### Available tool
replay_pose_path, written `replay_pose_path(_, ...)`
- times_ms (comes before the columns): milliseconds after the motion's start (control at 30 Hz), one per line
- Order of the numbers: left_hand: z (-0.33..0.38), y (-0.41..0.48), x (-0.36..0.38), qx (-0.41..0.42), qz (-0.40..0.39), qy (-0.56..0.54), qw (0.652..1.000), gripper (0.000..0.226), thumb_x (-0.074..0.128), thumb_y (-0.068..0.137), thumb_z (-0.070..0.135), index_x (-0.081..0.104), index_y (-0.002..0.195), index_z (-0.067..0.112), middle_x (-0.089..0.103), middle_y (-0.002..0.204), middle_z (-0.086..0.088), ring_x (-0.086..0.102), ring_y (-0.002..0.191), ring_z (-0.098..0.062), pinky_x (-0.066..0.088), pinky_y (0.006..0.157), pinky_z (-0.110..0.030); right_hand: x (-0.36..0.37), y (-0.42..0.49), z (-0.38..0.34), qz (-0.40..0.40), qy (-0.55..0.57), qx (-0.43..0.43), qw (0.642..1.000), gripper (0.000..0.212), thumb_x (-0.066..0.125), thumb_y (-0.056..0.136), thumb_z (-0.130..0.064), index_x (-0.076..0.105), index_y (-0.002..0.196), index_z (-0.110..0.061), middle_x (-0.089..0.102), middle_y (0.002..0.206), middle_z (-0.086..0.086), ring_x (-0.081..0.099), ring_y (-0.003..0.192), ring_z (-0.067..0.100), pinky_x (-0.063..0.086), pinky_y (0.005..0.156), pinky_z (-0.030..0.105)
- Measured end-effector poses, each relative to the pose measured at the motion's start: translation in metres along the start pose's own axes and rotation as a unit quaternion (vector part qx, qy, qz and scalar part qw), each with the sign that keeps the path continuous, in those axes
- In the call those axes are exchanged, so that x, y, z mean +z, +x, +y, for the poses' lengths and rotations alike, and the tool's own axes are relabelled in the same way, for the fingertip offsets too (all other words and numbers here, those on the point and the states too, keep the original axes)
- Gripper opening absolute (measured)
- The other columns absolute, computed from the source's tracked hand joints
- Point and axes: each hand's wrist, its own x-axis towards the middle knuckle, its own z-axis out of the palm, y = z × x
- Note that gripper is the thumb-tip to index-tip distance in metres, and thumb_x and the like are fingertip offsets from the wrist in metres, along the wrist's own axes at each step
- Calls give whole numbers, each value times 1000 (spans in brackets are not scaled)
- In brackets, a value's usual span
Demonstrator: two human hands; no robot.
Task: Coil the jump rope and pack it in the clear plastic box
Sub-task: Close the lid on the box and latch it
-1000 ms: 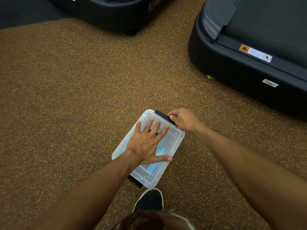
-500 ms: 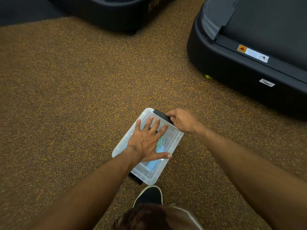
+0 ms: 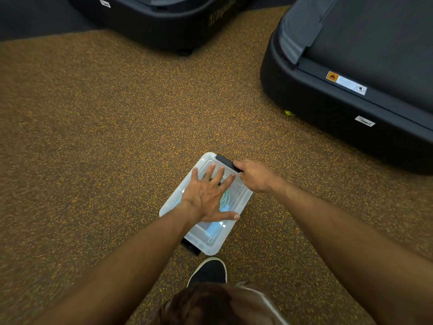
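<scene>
The clear plastic box (image 3: pixel 174 202) lies on the speckled floor with its clear lid on. Through the lid shows the jump rope (image 3: pixel 226 200), coiled greenish cord with a light blue handle (image 3: pixel 214 227). My left hand (image 3: pixel 208 195) rests flat on the lid, fingers spread. My right hand (image 3: pixel 256 175) is closed on the black latch (image 3: pixel 224 160) at the box's far end. A second black latch (image 3: pixel 190 247) sticks out at the near end.
Two black treadmill bases stand on the floor, one at the right (image 3: pixel 351 102) and one at the top (image 3: pixel 159 17). My black shoe (image 3: pixel 209 269) is just below the box. A small yellow-green scrap (image 3: pixel 288 113) lies by the right treadmill.
Both hands stay where they were on the lid and the far latch. The view has shifted slightly; the box looks unmoved on the floor.
</scene>
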Motion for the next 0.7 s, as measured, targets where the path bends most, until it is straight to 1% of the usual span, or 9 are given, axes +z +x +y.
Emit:
replay_pose_path(100, -8, -2, -7, 23, -6, -13, 1000, 104, 13, 77, 91, -12, 157, 29, -4, 168, -8, -7, 153, -33, 7, 118, -65, 2, -6, -2, 2, 14, 0, 1000, 41, 43, 102, -17, 44, 143, -23, 60, 132, 10, 61, 112, 30, 55, 93, 47)
replay_pose_path(133, -13, -5, -10, 32, -10, -17, 999, 98, 15, 83, 86, -9, 157, 29, -3, 168, -8, -6, 153, -31, 5, 119, -62, 5, -8, -3, 2, 17, -2, 1000, 44, 43, 101, -17, 42, 144, -24, 59, 134, 10, 61, 114, 31, 53, 95, 47)
replay_pose_path(167, -18, -8, -14, 43, -12, -23, 999, 90, 17, 88, 80, -6, 158, 28, -2, 168, -7, -5, 153, -29, 4, 120, -60, 8, -10, -4, -1, 14, -8, 1000, 50, 43, 101, -16, 36, 150, -24, 51, 145, 11, 56, 124, 32, 48, 103, 46)
replay_pose_path(200, -22, -11, -16, 51, -11, -28, 998, 83, 17, 93, 74, -3, 159, 28, -1, 168, -7, -3, 154, -28, 2, 121, -58, 11, -13, -6, -3, 1, -12, 1000, 57, 42, 101, -15, 27, 156, -23, 38, 157, 12, 45, 137, 33, 39, 112, 43)
replay_pose_path(267, -28, -20, -16, 56, 0, -42, 998, 73, 17, 99, 65, 1, 159, 27, 1, 167, -8, 0, 154, -27, 2, 122, -55, 18, -22, -11, 4, -25, -14, 1000, 63, 40, 102, -16, 16, 159, -23, 17, 167, 10, 26, 149, 32, 25, 119, 39)
replay_pose_path(367, -35, -35, -15, 41, 27, -81, 995, 66, 18, 102, 58, 5, 159, 27, 3, 167, -10, 2, 154, -26, 5, 122, -53, 26, -42, -22, 12, -58, -28, 998, 63, 38, 104, -24, 11, 160, -26, 8, 168, 9, 14, 153, 32, 20, 123, 47)
replay_pose_path(433, -40, -46, -16, 10, 49, -134, 990, 63, 20, 104, 53, 11, 159, 25, 7, 167, -11, 7, 154, -27, 7, 122, -51, 29, -52, -31, 12, -71, -41, 997, 62, 38, 104, -26, 11, 160, -26, 7, 168, 8, 11, 154, 33, 18, 123, 53)
replay_pose_path(567, -48, -76, -17, -63, 97, -284, 952, 56, 27, 106, 42, 19, 158, 21, 20, 165, -12, 18, 151, -26, 15, 121, -45, 43, -70, -48, 3, -111, -83, 990, 64, 39, 103, -14, 13, 159, -32, 11, 168, 5, 15, 153, 31, 19, 123, 53)
replay_pose_path(700, -55, -106, -6, -122, 115, -399, 901, 54, 29, 106, 44, 25, 156, 25, 25, 163, -5, 25, 149, -23, 24, 118, -49, 57, -87, -65, -21, -120, -118, 986, 64, 37, 102, -11, 15, 158, -35, 13, 168, -1, 17, 153, 26, 19, 123, 50)
